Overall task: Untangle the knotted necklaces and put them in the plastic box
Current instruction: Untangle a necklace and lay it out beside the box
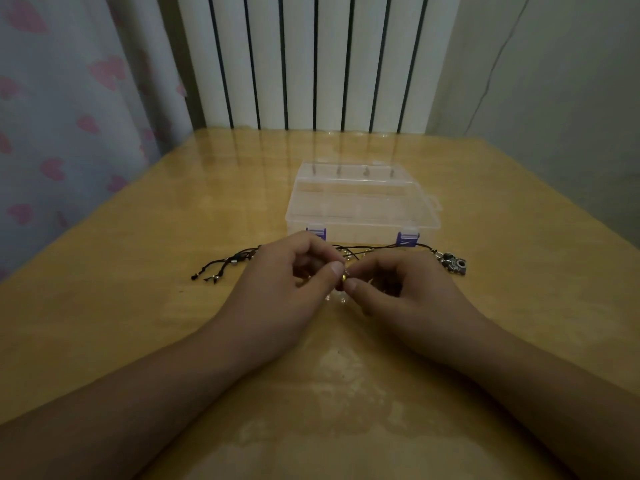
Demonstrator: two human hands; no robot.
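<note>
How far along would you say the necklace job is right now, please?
Early. Nothing looks finished: the plastic box is still shut. Left hand and right hand pinch a gold bead in the tangle; black cords and a pendant lie on the table.

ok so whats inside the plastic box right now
Through the closed clear lid of the plastic box only faint dividers show; no necklaces appear inside. The black cords lie on the table in front of it, partly covered by the left hand and right hand.
</note>
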